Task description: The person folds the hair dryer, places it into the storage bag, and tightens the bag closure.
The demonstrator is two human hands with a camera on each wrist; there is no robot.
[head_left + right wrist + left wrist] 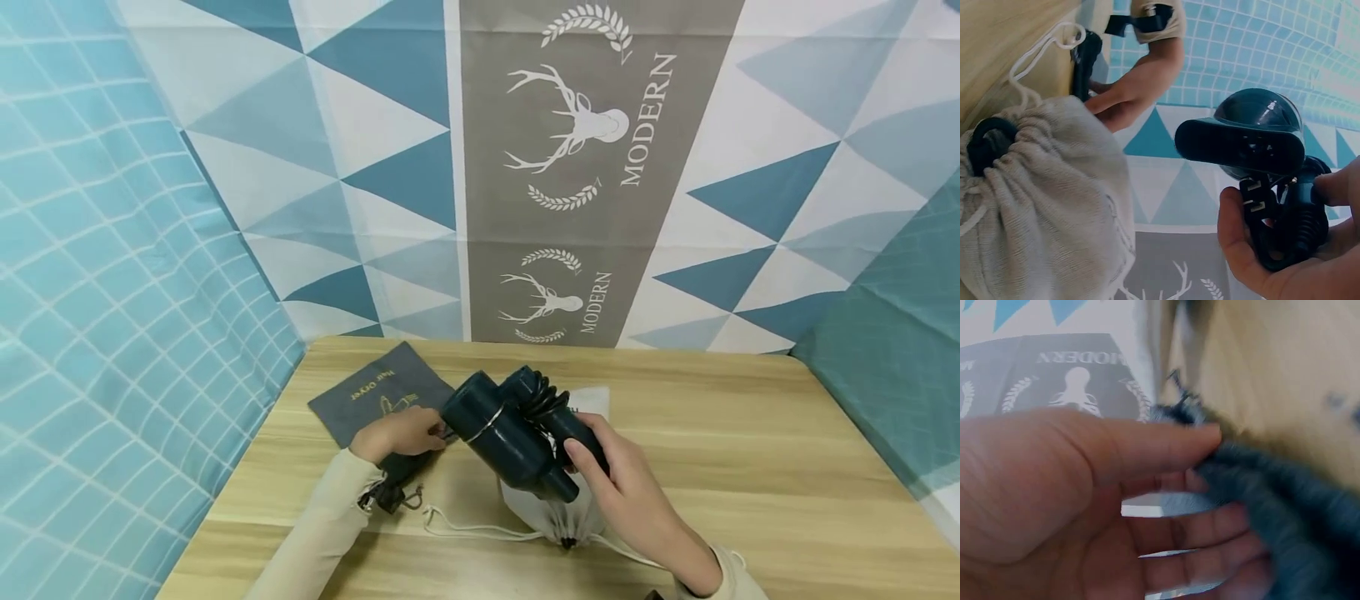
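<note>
A dark blue-green hair dryer [498, 433] is raised above the table in my right hand [633, 496], which grips its handle. Its black cord [543, 400] is coiled about the handle, and the plug [1257, 197] shows in the right wrist view. Over at the left, my left hand [401, 433] pinches dark gathered fabric [1272, 500] between thumb and fingers. In the head view this looks like a dark drawstring pouch [405, 467], partly covered by the hand. Below the dryer lies a pale drawstring bag [1054, 187], its neck drawn together.
A flat grey cloth bag [345, 404] printed "Hair Dryer" lies behind my left hand on the wooden table [750, 450]. White cord [480, 529] from the pale bag trails across the front. Patterned cloth [375, 167] hangs behind the table.
</note>
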